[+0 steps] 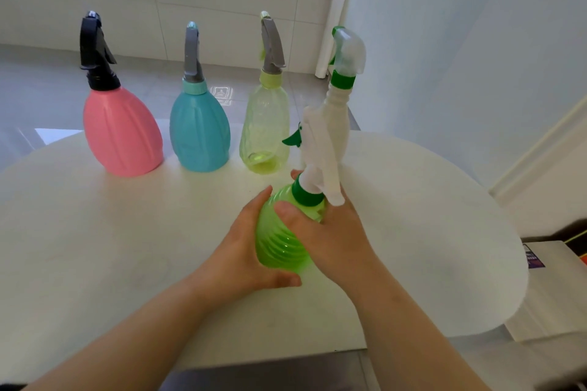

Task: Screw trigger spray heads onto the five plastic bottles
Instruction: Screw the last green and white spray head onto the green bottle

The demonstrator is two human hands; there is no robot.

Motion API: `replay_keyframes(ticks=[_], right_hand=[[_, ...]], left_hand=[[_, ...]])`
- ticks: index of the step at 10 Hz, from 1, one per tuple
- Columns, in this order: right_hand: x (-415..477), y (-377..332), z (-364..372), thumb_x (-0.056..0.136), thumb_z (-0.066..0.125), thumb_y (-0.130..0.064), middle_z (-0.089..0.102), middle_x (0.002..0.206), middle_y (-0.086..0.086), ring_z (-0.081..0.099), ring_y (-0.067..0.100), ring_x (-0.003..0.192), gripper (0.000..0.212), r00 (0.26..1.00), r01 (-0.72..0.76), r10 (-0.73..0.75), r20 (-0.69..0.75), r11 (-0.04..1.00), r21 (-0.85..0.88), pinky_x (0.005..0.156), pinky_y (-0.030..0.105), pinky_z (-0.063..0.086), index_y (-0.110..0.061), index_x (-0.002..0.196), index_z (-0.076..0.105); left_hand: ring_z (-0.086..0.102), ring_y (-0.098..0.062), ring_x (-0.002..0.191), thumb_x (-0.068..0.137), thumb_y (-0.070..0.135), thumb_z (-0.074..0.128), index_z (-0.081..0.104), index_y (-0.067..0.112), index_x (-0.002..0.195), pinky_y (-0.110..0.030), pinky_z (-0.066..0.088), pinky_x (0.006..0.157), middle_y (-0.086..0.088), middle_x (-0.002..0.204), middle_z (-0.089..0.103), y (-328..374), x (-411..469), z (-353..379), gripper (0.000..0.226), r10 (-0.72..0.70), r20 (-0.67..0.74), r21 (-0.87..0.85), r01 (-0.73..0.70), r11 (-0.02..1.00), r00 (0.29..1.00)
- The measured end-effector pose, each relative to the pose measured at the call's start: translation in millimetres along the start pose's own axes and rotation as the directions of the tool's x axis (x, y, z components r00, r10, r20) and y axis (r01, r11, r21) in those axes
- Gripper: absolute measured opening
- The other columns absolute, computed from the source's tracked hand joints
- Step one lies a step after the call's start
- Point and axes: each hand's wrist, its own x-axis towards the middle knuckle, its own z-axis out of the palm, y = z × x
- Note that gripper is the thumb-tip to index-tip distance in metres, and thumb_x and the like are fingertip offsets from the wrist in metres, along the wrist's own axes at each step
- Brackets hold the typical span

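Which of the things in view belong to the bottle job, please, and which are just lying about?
Job: green bottle with white spray head, held by left hand and right hand; pink bottle; blue bottle; clear bottle; white bottle.
Lying about: box.

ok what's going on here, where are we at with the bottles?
Person is on the last one. Left hand steadies the green bottle on the white table; right hand is at its green collar, below the white trigger head. Pink, blue, clear yellow-green and white bottles stand behind, heads on.
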Motion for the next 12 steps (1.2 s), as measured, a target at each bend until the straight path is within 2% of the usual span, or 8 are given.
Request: replay_keyframes(ticks=[1, 2, 3, 4, 6, 8, 11, 12], right_hand=[[4, -2, -14, 0.074, 0.066, -0.024, 0.051, 0.081, -0.027, 0.047, -0.029, 0.075, 0.027, 0.995, 0.014, -0.016, -0.101, 1.000, -0.022, 0.061, -0.008, 0.034, -0.034, 0.094, 0.051], [24, -7, -42, 0.076, 0.065, -0.026, 0.058, 0.088, -0.016, 0.055, -0.010, 0.078, 0.032, 0.944, 0.024, -0.026, -0.330, 1.000, -0.009, 0.062, -0.003, 0.039, -0.020, 0.106, 0.056], [55, -7, -71, 0.078, 0.063, -0.025, 0.057, 0.099, -0.002, 0.054, 0.009, 0.088, 0.040, 0.852, 0.041, -0.030, -0.523, 0.999, 0.008, 0.070, 0.016, 0.042, -0.011, 0.114, 0.053], [84, 4, -92, 0.080, 0.062, -0.024, 0.052, 0.100, -0.001, 0.050, 0.014, 0.092, 0.042, 0.816, -0.003, -0.009, -0.578, 1.000, -0.019, 0.080, 0.023, 0.036, -0.008, 0.116, 0.048], [127, 28, -123, 0.080, 0.062, -0.024, 0.048, 0.099, 0.000, 0.046, 0.016, 0.091, 0.042, 0.845, -0.081, -0.003, -0.535, 0.988, -0.133, 0.081, 0.025, 0.033, -0.009, 0.116, 0.044], [156, 46, -126, 0.082, 0.060, -0.025, 0.047, 0.104, 0.000, 0.046, 0.017, 0.095, 0.045, 0.894, -0.110, 0.021, -0.447, 0.978, -0.176, 0.084, 0.027, 0.035, -0.008, 0.120, 0.041], [168, 62, -132, 0.082, 0.058, -0.033, 0.045, 0.108, 0.000, 0.044, 0.018, 0.098, 0.050, 0.927, -0.170, 0.098, -0.362, 0.970, -0.172, 0.084, 0.030, 0.034, -0.011, 0.123, 0.038], [164, 64, -133, 0.082, 0.058, -0.034, 0.050, 0.120, 0.005, 0.048, 0.022, 0.107, 0.054, 0.936, -0.168, 0.095, -0.338, 0.967, -0.192, 0.087, 0.031, 0.036, -0.011, 0.126, 0.037]], left_hand=[[0.012, 0.005, 0.129, 0.044, 0.050, 0.074, -0.002, 0.049, 0.121, -0.016, 0.012, 0.107, 0.025, 0.138, 0.008, 2, -3, -2, 0.108, 0.008, 0.064, 0.111, -0.016, 0.994, 0.998], [0.021, 0.000, 0.128, 0.063, 0.039, 0.073, 0.019, 0.037, 0.132, -0.013, 0.013, 0.104, 0.012, 0.142, 0.024, 1, 0, -2, 0.087, 0.002, -0.120, 0.089, 0.009, 0.996, 0.993], [0.025, -0.017, 0.135, 0.079, 0.029, 0.063, 0.034, 0.016, 0.134, -0.022, 0.010, 0.109, -0.005, 0.146, 0.031, -4, 10, 4, 0.063, 0.023, -0.323, 0.372, 0.104, 0.922, 0.946], [0.011, -0.016, 0.140, 0.086, 0.044, 0.043, 0.025, 0.021, 0.137, -0.031, 0.000, 0.113, -0.003, 0.153, 0.018, -12, 16, 14, 0.058, -0.038, -0.271, 0.606, 0.201, 0.770, 0.962], [0.007, -0.013, 0.141, 0.087, 0.051, 0.030, 0.019, 0.025, 0.138, -0.033, 0.001, 0.115, 0.001, 0.154, 0.015, -16, 20, 17, 0.058, -0.074, -0.233, 0.679, 0.217, 0.701, 0.970], [0.003, -0.009, 0.141, 0.087, 0.053, 0.029, 0.016, 0.029, 0.138, -0.030, -0.003, 0.114, 0.006, 0.154, 0.011, -12, 22, 15, 0.058, -0.096, -0.244, 0.686, 0.242, 0.687, 0.965], [0.002, -0.008, 0.141, 0.086, 0.053, 0.030, 0.017, 0.030, 0.138, -0.028, -0.004, 0.113, 0.007, 0.154, 0.011, -10, 23, 16, 0.058, -0.133, -0.245, 0.679, 0.267, 0.683, 0.960], [0.002, -0.008, 0.141, 0.087, 0.053, 0.030, 0.016, 0.030, 0.138, -0.028, -0.004, 0.113, 0.007, 0.154, 0.011, -9, 23, 15, 0.058, -0.141, -0.239, 0.690, 0.270, 0.671, 0.961]])
